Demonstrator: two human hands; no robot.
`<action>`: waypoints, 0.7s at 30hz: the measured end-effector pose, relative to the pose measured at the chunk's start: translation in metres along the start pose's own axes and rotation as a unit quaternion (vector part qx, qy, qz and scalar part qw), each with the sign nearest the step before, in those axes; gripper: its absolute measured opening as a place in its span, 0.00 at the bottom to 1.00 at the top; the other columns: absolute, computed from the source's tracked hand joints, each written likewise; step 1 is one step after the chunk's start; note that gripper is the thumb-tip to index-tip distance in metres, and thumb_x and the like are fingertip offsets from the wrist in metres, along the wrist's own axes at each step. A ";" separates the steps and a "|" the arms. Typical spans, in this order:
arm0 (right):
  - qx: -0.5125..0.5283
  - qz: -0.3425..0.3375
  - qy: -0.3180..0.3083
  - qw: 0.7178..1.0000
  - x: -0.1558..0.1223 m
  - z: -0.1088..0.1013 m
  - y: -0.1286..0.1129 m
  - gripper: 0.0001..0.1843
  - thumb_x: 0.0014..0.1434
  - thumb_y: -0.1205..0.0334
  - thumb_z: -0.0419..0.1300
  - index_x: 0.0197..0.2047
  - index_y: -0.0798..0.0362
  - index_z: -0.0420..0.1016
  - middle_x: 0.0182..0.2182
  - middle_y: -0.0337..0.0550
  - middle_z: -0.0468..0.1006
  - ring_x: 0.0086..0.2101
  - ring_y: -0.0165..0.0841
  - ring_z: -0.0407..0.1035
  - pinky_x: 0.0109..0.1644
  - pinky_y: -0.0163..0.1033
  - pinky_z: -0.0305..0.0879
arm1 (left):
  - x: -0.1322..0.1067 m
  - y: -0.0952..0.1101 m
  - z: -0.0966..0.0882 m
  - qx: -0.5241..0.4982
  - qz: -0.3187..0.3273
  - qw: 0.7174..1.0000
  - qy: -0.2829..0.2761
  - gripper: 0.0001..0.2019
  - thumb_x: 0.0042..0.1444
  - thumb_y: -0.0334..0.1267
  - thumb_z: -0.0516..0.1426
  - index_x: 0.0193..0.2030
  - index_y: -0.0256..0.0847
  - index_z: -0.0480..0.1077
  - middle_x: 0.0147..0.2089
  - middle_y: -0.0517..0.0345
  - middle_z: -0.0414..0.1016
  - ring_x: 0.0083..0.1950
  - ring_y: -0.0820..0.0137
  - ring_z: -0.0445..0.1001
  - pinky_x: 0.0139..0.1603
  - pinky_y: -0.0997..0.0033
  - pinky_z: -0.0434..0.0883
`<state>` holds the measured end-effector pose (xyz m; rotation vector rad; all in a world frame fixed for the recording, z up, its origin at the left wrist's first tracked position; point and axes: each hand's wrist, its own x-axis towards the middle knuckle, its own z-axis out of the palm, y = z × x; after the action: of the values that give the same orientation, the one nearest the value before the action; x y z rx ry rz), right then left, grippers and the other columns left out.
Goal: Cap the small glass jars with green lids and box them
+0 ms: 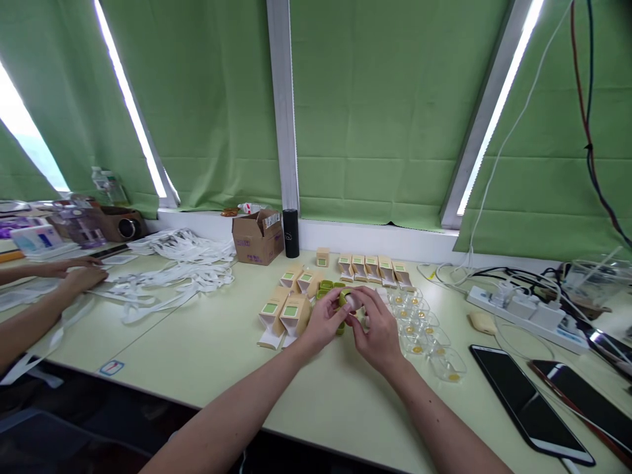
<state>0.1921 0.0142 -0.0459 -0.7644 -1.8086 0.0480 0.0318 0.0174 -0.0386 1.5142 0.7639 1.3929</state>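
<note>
My left hand [323,320] and my right hand [379,330] meet above the table, their fingers closed round a small green case [344,297] with something white at it. The fingers cover most of that case. Several green square cases [326,286] stand just behind and under my hands. Open beige cartons [295,311] with green labels are left of my left hand. Close by my right hand, several clear plastic covers [415,345] with yellow dots are set out in rows.
More cartons [372,268] line the back, near a brown cardboard box [257,238] and a black cylinder [291,234]. Phones [530,401] and a power strip [526,319] with cables lie right. At left, another person's hands [81,276] are by white straps [172,276].
</note>
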 end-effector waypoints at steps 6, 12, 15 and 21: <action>-0.059 -0.032 -0.005 0.998 -0.001 0.001 0.005 0.21 0.69 0.66 0.55 0.63 0.47 0.72 0.58 0.51 0.79 0.56 0.43 0.76 0.55 0.48 0.77 | -0.002 -0.001 0.001 -0.014 -0.026 1.000 -0.008 0.28 0.58 0.59 0.66 0.57 0.42 0.75 0.52 0.45 0.80 0.52 0.59 0.80 0.50 0.61 0.79; -0.101 -0.046 -0.010 0.994 -0.003 0.001 0.005 0.20 0.71 0.66 0.53 0.63 0.47 0.74 0.60 0.49 0.80 0.55 0.42 0.78 0.52 0.45 0.77 | -0.001 0.002 0.001 -0.016 -0.016 1.000 -0.015 0.27 0.58 0.59 0.66 0.57 0.43 0.75 0.53 0.45 0.79 0.57 0.56 0.79 0.57 0.56 0.78; -0.104 -0.048 -0.010 0.993 -0.003 0.000 0.004 0.20 0.72 0.65 0.53 0.63 0.47 0.75 0.60 0.50 0.80 0.54 0.42 0.79 0.52 0.45 0.78 | 0.000 0.002 0.002 0.004 0.000 1.000 -0.008 0.26 0.59 0.59 0.64 0.55 0.43 0.75 0.53 0.45 0.78 0.58 0.56 0.78 0.58 0.56 0.77; -0.107 -0.057 -0.003 0.993 -0.004 0.004 0.005 0.20 0.72 0.66 0.52 0.63 0.49 0.75 0.60 0.51 0.79 0.52 0.42 0.81 0.46 0.42 0.80 | -0.001 0.001 0.006 0.048 0.034 0.998 0.030 0.24 0.61 0.59 0.62 0.53 0.42 0.72 0.52 0.47 0.76 0.53 0.60 0.76 0.57 0.59 0.76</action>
<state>0.1919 0.0172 -0.0528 -0.8095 -1.8793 -0.2221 0.0379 0.0152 -0.0380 1.5910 0.8329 1.4755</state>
